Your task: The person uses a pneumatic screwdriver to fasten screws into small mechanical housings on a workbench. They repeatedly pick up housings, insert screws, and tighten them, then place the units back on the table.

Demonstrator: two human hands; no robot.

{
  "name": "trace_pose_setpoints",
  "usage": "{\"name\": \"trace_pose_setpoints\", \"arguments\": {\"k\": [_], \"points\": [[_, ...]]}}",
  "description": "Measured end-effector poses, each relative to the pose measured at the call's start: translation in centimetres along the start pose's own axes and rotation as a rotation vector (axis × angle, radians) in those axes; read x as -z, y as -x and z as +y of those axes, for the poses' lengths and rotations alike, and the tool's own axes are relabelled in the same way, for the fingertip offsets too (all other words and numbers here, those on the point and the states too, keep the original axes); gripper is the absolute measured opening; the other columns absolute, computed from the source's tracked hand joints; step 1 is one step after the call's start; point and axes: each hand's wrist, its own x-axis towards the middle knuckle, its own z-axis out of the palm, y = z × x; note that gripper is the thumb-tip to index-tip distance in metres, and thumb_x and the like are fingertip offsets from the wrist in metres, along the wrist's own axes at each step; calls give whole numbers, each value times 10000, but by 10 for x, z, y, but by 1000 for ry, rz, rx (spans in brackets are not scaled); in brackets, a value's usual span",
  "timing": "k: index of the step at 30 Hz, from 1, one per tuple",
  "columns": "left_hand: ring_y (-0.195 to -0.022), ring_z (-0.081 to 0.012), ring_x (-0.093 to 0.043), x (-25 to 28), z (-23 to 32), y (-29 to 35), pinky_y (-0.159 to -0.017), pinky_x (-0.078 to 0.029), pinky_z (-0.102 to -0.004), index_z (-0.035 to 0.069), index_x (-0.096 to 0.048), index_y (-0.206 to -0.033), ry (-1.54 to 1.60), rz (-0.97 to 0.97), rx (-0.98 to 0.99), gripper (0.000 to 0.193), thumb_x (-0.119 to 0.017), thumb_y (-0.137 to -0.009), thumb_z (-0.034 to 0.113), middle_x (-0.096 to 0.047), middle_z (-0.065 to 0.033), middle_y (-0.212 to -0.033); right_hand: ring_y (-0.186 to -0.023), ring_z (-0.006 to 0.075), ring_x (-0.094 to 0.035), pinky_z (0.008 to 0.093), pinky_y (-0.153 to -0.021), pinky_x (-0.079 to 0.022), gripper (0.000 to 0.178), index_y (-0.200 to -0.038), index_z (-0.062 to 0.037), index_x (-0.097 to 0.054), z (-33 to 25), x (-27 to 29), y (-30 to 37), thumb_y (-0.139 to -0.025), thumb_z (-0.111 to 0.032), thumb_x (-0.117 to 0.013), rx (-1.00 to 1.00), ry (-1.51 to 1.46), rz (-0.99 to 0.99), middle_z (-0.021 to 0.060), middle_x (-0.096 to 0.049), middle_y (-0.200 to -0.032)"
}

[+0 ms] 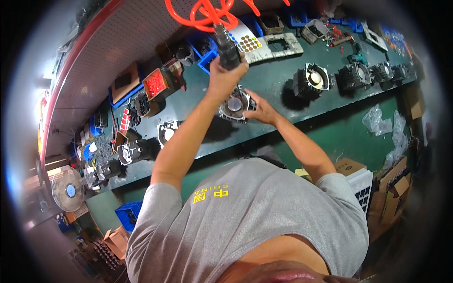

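- A person at a green bench [273, 70] works over a round, open-faced dark housing [233, 104] with a pale disc at its centre; it lies just beyond the near edge.
- The left hand [229, 78] is closed round the lower body of a black hand-held power tool [228, 52], fed from the far side by a red coiled hose [213, 12].
- The key line: the tool's long axis runs from the hose toward the housing, its working end pointing at the far part of the rim. Whether tip and housing touch cannot be told.
- The right hand [264, 111] is partly open at the housing's right side, thumb on the near side and fingers farther off, apparently touching the rim; how firmly it grips cannot be told.
- Of the two, the right hand is nearer the housing; the left is set just beyond it, on the far side.
- Similar housings flank the scene, one to the left [167, 133] beside the left forearm, another [316, 78] well apart to the right.
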Motion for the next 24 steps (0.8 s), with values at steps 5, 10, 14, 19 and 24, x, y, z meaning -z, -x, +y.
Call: {"name": "trace_pose_setpoints", "arguments": {"k": [5, 10, 14, 19, 24], "points": [[-880, -73, -625, -11, 13, 52, -778, -525, -255, 32, -666, -1122, 116, -69, 32, 287, -779, -858, 41, -673, 0, -1004, -1246, 289, -596, 375, -1074, -448, 974, -1539, 3, -336, -38, -7, 25, -732, -246, -822, -125, 68, 58, 205, -605, -1349], [-863, -78, -611, -11, 7, 60, -760, -517, -251, 36, -654, -1092, 153, -108, -21, 256, -778, -868, 36, -657, 3, -981, -1277, 312, -578, 389, -1090, -439, 992, -1537, 0, -340, -32, -3, 16, -727, -272, -843, -76, 112, 11, 220, -582, -1375], [-836, -64, -607, -6, 7, 48, -747, -524, -254, 27, -619, -1078, 111, -105, -54, 272, -769, -854, 4, -650, 7, -946, -1341, 327, -527, 421, -1130, -407, 1050, -1547, 13, -309, -22, 3, 12, -717, -281, -880, -117, 165, -57, 235, -541, -1431], [-762, -106, -645, 3, 11, 39, -671, -561, -265, 21, -619, -1049, 169, -58, -15, 232, -762, -867, 12, -668, -32, -929, -1313, 229, -517, 404, -1066, -463, 956, -1575, -75, -306, -93, -5, -12, -808, -198, -864, 56, -129, 183, 109, -535, -1413], [-895, -112, -624, 12, 17, 35, -789, -539, -296, 10, -623, -1123, -34, -140, -50, 333, -796, -864, 126, -674, -38, -994, -1110, 151, -613, 313, -937, -533, 659, -1480, -17, -420, -120, -11, -40, -900, -9, -732, 189, -598, 133, 65, -614, -1263]]}}
